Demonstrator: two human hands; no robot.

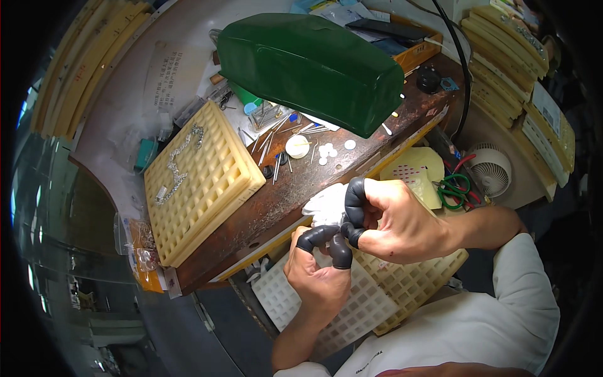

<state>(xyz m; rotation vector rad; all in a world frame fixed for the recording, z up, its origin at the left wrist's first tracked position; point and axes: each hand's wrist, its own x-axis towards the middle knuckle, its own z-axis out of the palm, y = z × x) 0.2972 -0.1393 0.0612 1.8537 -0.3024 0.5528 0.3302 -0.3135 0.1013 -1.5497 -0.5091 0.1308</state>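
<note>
Whatever lies between the fingertips, just below and right of centre, is hidden (black finger covers (341, 252) block it), so I cannot tell what either hand grasps. The left hand (317, 276) pinches upward; the right hand (402, 223) curls leftward, partly covering the white cloth (325, 204) at the counter's (235, 220) edge.

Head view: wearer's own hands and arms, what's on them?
Left hand and right hand: smooth black finger covers on each thumb and index finger, no full gloves. Forearms bare, no watch or cables visible. Pale, loose short sleeve on the right arm; a small dark red mark near the right wrist.
</note>
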